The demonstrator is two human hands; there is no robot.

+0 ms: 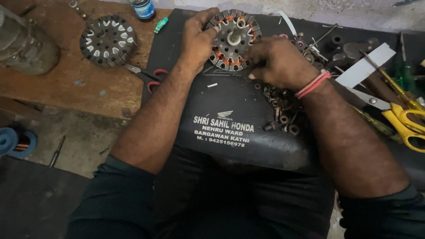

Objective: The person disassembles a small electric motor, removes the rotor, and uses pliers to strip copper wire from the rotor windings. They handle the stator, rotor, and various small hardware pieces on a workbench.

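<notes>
A round metal stator [233,40] with copper windings and a white centre shaft lies on a black mat [221,106] in front of me. My left hand [198,40] grips its left rim, thumb on the top edge. My right hand [276,62] presses on its lower right edge, fingers curled against the slots. Pink bands circle my right wrist.
A second stator [108,40] lies on the wooden board at upper left, red-handled scissors [148,77] beside it. Several nuts and bolts [281,115] are scattered on the mat. Yellow-handled scissors [405,121], screwdrivers and white strips lie at right. A blue wire spool [13,141] sits at far left.
</notes>
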